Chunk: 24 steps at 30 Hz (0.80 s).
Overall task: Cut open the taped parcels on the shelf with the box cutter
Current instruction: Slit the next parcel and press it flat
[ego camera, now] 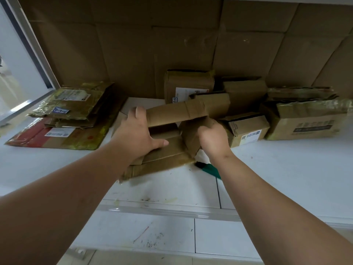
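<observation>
An open brown cardboard parcel [168,152] lies in the middle of the white shelf [286,169], its long far flap [175,112] raised. My left hand [136,135] holds the parcel's left side, with the fingers up by the end of the far flap and the thumb stretched across the inner flap. My right hand [214,138] grips the right flap with curled fingers. The green box cutter [209,169] lies on the shelf just under my right wrist, in neither hand. Part of it is hidden by my forearm.
Flattened taped parcels [65,104] are stacked at the left on a red-printed one [38,136]. More boxes stand behind [189,83] and to the right [248,129], [309,123]. Cardboard sheets line the back wall. A window frame [28,44] is at the left.
</observation>
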Each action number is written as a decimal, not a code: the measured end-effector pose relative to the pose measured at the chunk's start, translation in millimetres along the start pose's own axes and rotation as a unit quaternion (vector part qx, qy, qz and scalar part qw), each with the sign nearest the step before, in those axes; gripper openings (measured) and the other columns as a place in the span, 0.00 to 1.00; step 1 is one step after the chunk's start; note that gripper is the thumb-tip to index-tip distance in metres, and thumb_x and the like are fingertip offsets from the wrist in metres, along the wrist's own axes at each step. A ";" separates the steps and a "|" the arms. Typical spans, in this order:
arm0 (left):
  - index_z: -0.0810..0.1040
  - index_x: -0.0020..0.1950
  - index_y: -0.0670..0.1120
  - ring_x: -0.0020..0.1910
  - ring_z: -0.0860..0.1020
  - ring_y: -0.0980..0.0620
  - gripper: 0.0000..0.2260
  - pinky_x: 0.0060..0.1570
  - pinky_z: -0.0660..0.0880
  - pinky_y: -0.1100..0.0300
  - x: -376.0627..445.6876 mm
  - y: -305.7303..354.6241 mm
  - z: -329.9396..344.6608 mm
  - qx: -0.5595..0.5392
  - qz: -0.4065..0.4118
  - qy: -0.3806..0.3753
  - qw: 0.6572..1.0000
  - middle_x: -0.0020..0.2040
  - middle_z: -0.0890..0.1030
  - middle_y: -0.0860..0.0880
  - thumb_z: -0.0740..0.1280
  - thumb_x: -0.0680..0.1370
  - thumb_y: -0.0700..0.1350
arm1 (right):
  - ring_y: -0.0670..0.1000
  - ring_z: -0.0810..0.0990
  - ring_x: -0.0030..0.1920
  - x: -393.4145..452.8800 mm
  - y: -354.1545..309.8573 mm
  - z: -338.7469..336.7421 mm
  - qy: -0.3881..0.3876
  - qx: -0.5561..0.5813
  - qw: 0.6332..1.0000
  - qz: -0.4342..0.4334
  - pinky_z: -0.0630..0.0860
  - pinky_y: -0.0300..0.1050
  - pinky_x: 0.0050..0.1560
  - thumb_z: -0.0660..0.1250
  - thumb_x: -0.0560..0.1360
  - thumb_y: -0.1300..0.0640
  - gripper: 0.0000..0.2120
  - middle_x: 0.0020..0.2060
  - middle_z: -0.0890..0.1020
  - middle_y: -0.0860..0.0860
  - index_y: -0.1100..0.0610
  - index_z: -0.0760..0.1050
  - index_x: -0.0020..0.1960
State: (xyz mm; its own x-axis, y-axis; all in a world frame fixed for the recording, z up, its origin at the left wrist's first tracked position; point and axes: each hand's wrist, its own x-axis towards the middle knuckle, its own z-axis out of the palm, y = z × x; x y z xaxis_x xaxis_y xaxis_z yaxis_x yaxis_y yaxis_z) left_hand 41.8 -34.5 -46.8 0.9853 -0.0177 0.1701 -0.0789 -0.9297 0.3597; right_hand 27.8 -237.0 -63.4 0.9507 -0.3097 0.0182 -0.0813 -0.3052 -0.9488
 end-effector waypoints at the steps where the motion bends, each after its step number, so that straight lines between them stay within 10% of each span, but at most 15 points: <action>1: 0.56 0.68 0.55 0.62 0.70 0.45 0.42 0.59 0.73 0.50 0.2 0.4 1.7 0.008 -0.007 0.005 1.000 0.67 0.65 0.48 0.77 0.63 0.64 | 0.54 0.75 0.40 -0.7 -3.1 0.1 -0.006 0.010 1.000 0.009 0.76 0.47 0.43 0.59 0.75 0.63 0.07 0.35 0.73 0.52 0.55 0.71 0.40; 5: 0.57 0.70 0.53 0.64 0.65 0.44 0.38 0.62 0.71 0.47 3.4 -1.8 -0.9 0.006 0.003 -0.001 1.000 0.68 0.63 0.48 0.77 0.68 0.49 | 0.61 0.77 0.54 -0.8 4.1 -6.5 -0.018 0.100 0.992 0.079 0.77 0.58 0.59 0.60 0.78 0.63 0.06 0.47 0.77 0.57 0.56 0.74 0.50; 8: 0.58 0.71 0.52 0.64 0.64 0.45 0.36 0.62 0.69 0.49 6.3 -8.3 -7.1 -0.011 0.019 -0.049 0.999 0.67 0.62 0.48 0.75 0.69 0.48 | 0.58 0.77 0.55 -1.5 14.7 -15.3 -0.036 0.232 0.958 0.164 0.81 0.49 0.40 0.63 0.79 0.58 0.14 0.54 0.78 0.55 0.52 0.70 0.65; 10: 0.60 0.73 0.54 0.66 0.63 0.44 0.36 0.65 0.68 0.48 8.6 -14.6 -14.6 -0.048 0.007 -0.077 0.996 0.70 0.59 0.51 0.74 0.70 0.47 | 0.57 0.78 0.53 -2.9 15.5 -18.7 -0.051 0.277 0.942 0.181 0.79 0.44 0.32 0.65 0.79 0.55 0.10 0.54 0.79 0.54 0.50 0.71 0.60; 16: 0.58 0.72 0.74 0.64 0.69 0.43 0.40 0.56 0.70 0.52 8.7 -19.6 -42.5 -0.153 -0.083 -0.206 0.963 0.74 0.58 0.49 0.66 0.75 0.34 | 0.60 0.79 0.57 -1.7 11.4 -22.4 -0.079 0.361 0.908 0.195 0.79 0.60 0.57 0.64 0.80 0.55 0.13 0.57 0.80 0.57 0.52 0.70 0.64; 24: 0.55 0.72 0.75 0.73 0.64 0.42 0.32 0.67 0.66 0.51 -4.2 -27.4 -48.7 -0.067 -0.002 -0.233 0.970 0.79 0.57 0.46 0.60 0.82 0.40 | 0.63 0.82 0.56 -7.8 20.0 -25.5 -0.120 0.399 0.878 0.235 0.78 0.68 0.55 0.59 0.82 0.55 0.12 0.57 0.82 0.60 0.55 0.71 0.65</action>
State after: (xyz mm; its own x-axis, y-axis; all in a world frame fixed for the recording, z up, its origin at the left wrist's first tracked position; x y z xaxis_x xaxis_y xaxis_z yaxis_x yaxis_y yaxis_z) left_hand 32.4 8.9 -12.7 0.9447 -0.2082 -0.2533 -0.0638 -0.8745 0.4808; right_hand 11.1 -263.6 -74.4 0.9120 -0.0043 -0.4101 -0.3366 0.5635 -0.7544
